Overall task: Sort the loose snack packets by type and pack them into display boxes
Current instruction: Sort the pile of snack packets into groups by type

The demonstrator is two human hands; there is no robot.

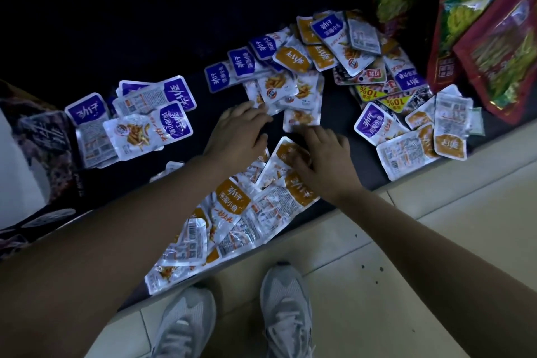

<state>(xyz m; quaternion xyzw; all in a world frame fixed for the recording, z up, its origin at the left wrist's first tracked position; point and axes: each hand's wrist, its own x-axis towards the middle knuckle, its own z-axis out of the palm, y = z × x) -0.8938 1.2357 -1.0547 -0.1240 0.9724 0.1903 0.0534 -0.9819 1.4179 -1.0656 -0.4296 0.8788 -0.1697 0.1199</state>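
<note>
Loose snack packets lie spread over a dark shelf (337,113). Purple-labelled packets (151,119) form a group at the left. Orange-labelled packets (232,212) are heaped near the shelf's front edge under my forearms. A mixed pile (343,46) of purple and orange packets sits at the back right. My left hand (241,134) lies flat, its fingertips touching a packet (276,90) in the middle. My right hand (328,157) presses down on an orange packet (287,154) at the top of the near heap. No display box shows clearly.
Large red and green snack bags (465,23) stand at the right end of the shelf. Dark patterned packaging (43,148) sits at the left. Below the shelf is pale tiled floor (406,270) with my grey shoes (284,311). The back of the shelf is dark.
</note>
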